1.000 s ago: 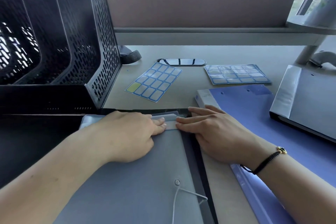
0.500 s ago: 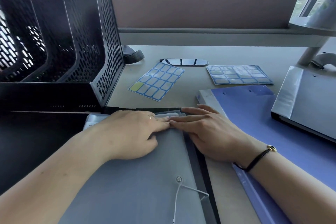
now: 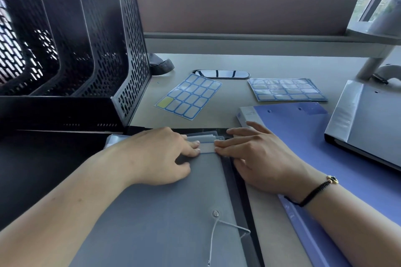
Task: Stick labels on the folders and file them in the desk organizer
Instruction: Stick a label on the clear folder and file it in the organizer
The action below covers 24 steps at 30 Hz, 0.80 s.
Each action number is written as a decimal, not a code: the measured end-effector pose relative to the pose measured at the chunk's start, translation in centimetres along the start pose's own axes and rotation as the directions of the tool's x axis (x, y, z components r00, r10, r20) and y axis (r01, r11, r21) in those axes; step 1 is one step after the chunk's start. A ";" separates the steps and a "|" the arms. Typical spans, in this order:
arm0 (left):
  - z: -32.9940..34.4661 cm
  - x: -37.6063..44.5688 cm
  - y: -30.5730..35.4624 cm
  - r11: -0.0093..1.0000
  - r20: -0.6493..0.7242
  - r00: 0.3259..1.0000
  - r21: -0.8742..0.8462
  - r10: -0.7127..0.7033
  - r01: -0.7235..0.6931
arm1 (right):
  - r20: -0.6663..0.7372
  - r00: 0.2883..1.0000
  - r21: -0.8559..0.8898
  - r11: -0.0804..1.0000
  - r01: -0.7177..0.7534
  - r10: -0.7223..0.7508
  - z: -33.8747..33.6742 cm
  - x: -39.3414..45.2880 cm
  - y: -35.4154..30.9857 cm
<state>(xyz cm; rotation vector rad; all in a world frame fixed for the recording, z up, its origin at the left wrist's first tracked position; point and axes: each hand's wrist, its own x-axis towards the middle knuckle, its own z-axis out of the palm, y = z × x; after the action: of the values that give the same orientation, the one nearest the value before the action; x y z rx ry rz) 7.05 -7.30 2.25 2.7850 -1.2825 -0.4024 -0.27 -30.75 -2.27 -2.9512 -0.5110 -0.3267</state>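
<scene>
A grey folder [image 3: 165,212] with a string clasp lies flat in front of me. A white, blue-edged label [image 3: 207,148] sits near its far right corner. My left hand [image 3: 160,156] lies flat on the folder, fingertips on the label's left end. My right hand [image 3: 253,154] lies flat too, fingertips on the label's right end. Two label sheets lie behind: one [image 3: 188,95] with a yellow gap, another [image 3: 286,89] to the right. The black mesh desk organizer [image 3: 91,43] stands at the far left.
A blue folder [image 3: 308,136] lies under my right wrist, a grey binder [image 3: 368,119] at the right edge. A black folder [image 3: 32,171] lies under the grey one on the left. A desk partition and shelf post close the back.
My fingertips met over the label half a second ago; now they have slid apart to its two ends, so the label shows between them.
</scene>
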 end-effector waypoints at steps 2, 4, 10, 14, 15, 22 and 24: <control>0.0 0.1 0.0 1.000 0.000 1.000 -0.003 0.002 -0.002 | -0.047 0.999 -0.019 1.000 0.014 -0.015 0.2 0.0 -0.4; 0.0 0.2 0.0 1.000 -0.001 1.000 0.006 -0.004 0.004 | -0.078 0.997 -0.001 1.000 0.024 -0.024 0.4 0.3 -0.7; -0.7 -0.5 0.5 0.999 0.058 0.998 0.047 -0.028 0.025 | -0.053 0.998 0.094 0.995 -0.018 0.023 -0.2 -0.1 -0.6; -1.2 -3.3 -0.5 0.980 0.040 0.985 0.116 -0.170 0.164 | -0.039 0.995 0.057 0.994 -0.092 0.094 -1.0 -1.5 -0.7; -1.2 -4.3 -0.9 0.967 0.024 0.973 0.123 -0.228 0.223 | -0.031 0.992 0.059 0.991 -0.121 0.123 -1.1 -1.9 -0.9; 1.2 -8.3 -1.6 0.883 -0.139 0.874 -0.138 -0.466 0.449 | 0.119 0.977 0.015 0.984 -0.179 0.176 -1.8 -2.9 -5.4; 2.0 -9.0 -1.6 0.833 -0.167 0.826 -0.259 -0.538 0.490 | 0.159 0.970 -0.008 0.983 -0.184 0.183 -1.8 -3.1 -6.6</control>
<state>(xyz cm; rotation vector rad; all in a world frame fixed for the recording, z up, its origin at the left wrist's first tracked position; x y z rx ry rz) 2.12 0.69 2.04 2.8486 -0.3900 -0.1963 -5.77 -25.84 -0.65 -3.0034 -0.2507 -0.0692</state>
